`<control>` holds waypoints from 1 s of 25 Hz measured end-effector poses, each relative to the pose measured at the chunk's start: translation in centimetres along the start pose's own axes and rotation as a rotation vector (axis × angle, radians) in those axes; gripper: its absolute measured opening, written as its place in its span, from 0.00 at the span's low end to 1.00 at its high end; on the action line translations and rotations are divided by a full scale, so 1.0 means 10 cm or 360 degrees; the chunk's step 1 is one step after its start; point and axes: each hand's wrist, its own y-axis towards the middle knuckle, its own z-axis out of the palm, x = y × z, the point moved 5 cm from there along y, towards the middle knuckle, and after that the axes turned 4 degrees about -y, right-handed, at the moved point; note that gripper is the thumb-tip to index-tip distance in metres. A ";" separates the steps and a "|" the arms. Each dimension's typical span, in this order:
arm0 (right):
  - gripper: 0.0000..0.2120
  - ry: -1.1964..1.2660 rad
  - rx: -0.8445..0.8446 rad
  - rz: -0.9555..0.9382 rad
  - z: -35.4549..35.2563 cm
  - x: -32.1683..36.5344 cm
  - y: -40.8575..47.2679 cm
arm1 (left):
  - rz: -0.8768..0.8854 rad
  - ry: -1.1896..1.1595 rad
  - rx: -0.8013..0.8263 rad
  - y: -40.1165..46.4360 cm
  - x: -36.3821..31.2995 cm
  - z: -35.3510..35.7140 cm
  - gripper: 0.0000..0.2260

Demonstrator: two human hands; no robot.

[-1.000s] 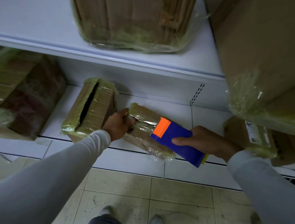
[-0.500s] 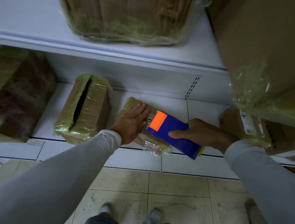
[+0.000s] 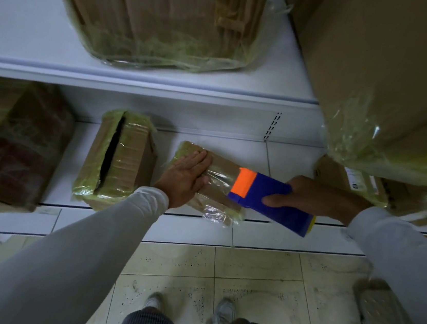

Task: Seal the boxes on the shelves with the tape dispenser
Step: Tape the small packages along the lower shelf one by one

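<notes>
Tape-wrapped brown cardboard box with a dark open slit point(image 3: 115, 160) sitting at left on the white lower shelf point(image 3: 288, 157), left hand point(image 3: 187, 177) lying flat, fingers straight, pressing on a small flat taped cardboard box point(image 3: 220, 187), right hand point(image 3: 307, 197) gripping the blue and orange tape dispenser point(image 3: 269, 198) resting against that box's right end.

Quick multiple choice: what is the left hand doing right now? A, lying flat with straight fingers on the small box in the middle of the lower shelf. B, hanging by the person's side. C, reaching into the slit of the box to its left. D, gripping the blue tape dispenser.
A: the left hand lies flat on the small box, while the right hand holds the tape dispenser.
</notes>
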 end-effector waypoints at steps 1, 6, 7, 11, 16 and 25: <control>0.32 0.0016 -0.0011 0.0051 -0.06 -0.14 -0.11 | -0.0024 -0.0002 0.0007 0.02 0.00 0.00 0.35; 0.18 0.0074 -0.0031 0.0216 -0.03 -0.63 -0.45 | -0.0072 0.0116 0.0066 0.03 -0.07 0.00 0.38; 0.18 0.0068 -0.0067 0.0209 0.03 -0.65 -0.44 | -0.0065 0.0169 0.0085 0.02 -0.10 0.01 0.34; 0.22 -0.0022 -0.0169 0.0265 0.17 -0.68 -0.41 | 0.0167 0.0291 0.0049 -0.08 -0.33 0.12 0.21; 0.23 -0.0358 -0.0320 0.0233 0.30 -0.47 -0.24 | -0.0037 0.0145 0.0109 -0.07 -0.47 0.19 0.28; 0.22 -0.0486 -0.0535 0.0388 0.48 -0.71 -0.44 | -0.0105 0.0198 0.0057 -0.06 -0.84 0.34 0.29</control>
